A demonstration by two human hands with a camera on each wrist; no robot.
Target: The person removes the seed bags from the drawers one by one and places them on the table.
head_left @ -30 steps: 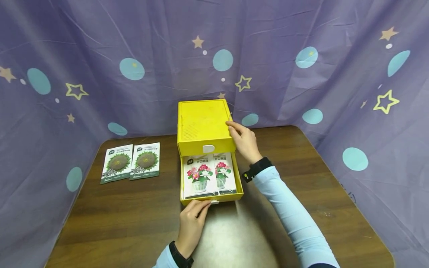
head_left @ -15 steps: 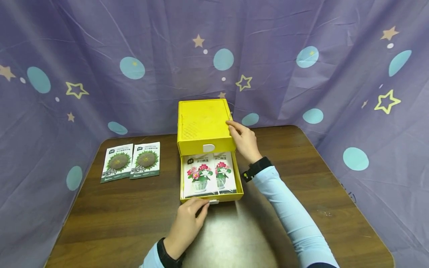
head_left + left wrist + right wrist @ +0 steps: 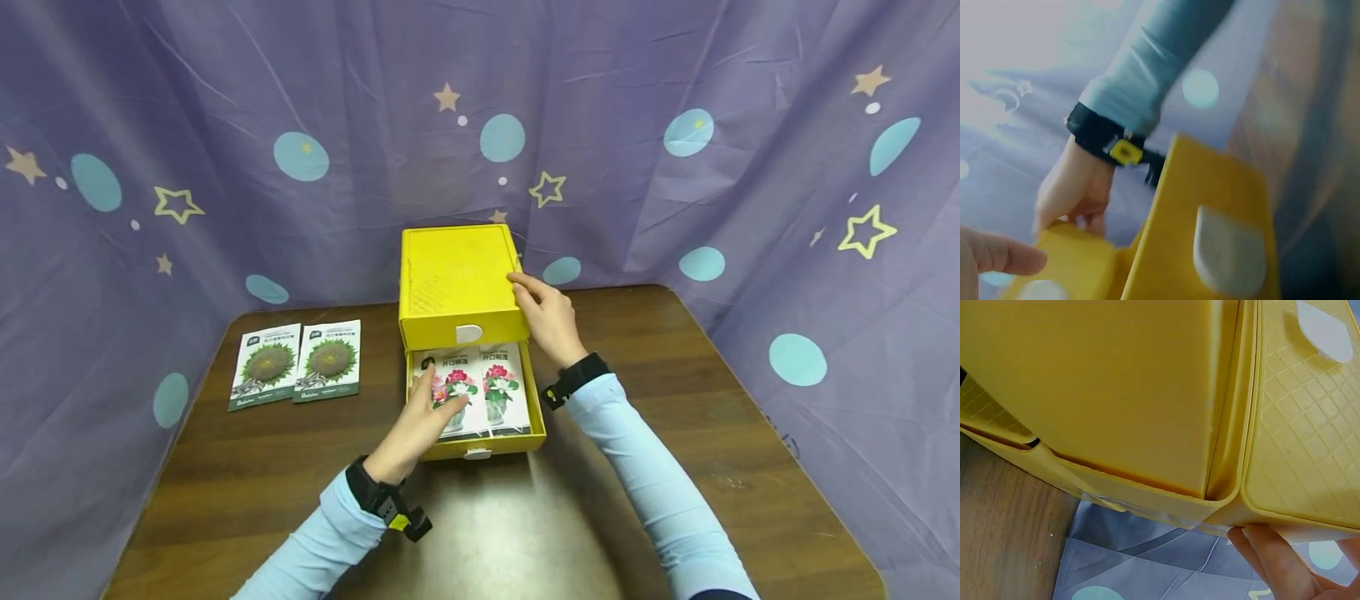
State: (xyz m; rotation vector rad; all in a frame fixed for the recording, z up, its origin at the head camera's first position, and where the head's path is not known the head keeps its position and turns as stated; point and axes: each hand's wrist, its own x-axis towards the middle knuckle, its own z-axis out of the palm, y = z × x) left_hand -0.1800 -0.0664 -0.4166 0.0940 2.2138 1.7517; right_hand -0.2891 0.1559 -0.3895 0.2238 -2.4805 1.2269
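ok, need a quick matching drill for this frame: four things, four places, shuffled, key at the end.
Things:
1. left hand
2. right hand
3. sunflower seed packets
4. flower seed packets

Places:
A. on the bare table, left of the yellow drawer box
B. inside the open lower drawer
C. fingers on the left packet in the drawer
D. against the box's right top edge

Pairs: 1-C, 2-D, 3-A, 4-B

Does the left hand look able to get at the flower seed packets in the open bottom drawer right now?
Probably yes. The drawer is pulled out and open on top, and the left hand already lies over the left flower packet inside. The right hand rests on the yellow box, clear of the way.
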